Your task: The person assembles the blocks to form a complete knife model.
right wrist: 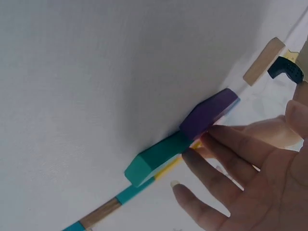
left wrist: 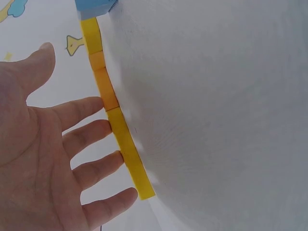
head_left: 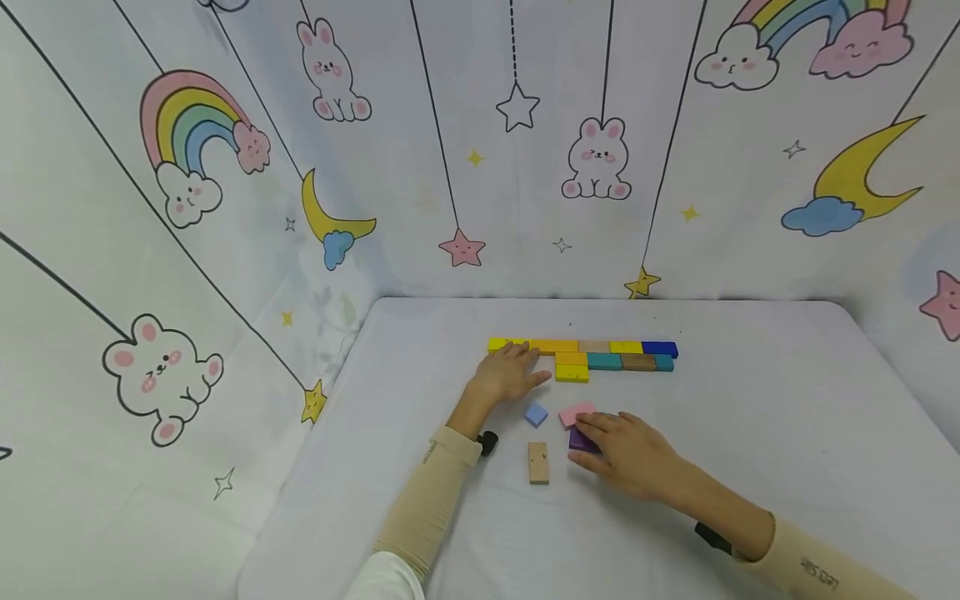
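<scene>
My left hand point(head_left: 508, 375) has its fingers on the left end of a row of blocks. In the left wrist view its spread fingertips touch the side of a yellow block point(left wrist: 127, 144) and an orange block point(left wrist: 106, 89). Over by the loose blocks, my right hand point(head_left: 633, 454) reaches onto a purple block point(head_left: 585, 440), fingers extended and thumb apart. The right wrist view shows its fingertips against the purple block and a green block point(right wrist: 159, 156), which the hand hides from the head camera. Just beyond lies a pink block point(head_left: 576, 412), close to the fingertips.
Between the hands lie a small light blue block point(head_left: 536, 414) and a plain wooden block point(head_left: 538, 463). The far row runs right to a dark blue block point(head_left: 660, 349). Teal point(head_left: 604, 361), brown point(head_left: 638, 362) and yellow point(head_left: 572, 373) blocks adjoin it on the white table point(head_left: 750, 458).
</scene>
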The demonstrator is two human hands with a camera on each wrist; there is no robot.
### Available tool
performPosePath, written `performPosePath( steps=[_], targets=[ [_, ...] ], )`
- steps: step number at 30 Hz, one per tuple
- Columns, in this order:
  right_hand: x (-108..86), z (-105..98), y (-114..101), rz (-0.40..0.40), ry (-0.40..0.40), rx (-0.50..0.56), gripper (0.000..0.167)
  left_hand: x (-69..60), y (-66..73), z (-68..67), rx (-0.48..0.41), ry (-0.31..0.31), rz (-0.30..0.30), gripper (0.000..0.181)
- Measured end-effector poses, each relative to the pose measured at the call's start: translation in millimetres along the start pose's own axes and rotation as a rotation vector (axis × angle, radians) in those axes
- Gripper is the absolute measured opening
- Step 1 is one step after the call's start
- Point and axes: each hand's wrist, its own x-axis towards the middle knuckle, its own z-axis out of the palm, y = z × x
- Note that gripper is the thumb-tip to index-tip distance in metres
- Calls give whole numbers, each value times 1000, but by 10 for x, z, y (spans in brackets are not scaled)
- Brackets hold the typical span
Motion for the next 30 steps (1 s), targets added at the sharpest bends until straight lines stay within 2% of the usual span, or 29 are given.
performPosePath(
  steps=[19,30],
  targets=[
    [-27,-18,112,17,85,-59,62,23,-26,38,5,14,-3,72],
    [-33,-13,159,60,87,-53,61,12,-17,23,4,13,8,71]
  ],
)
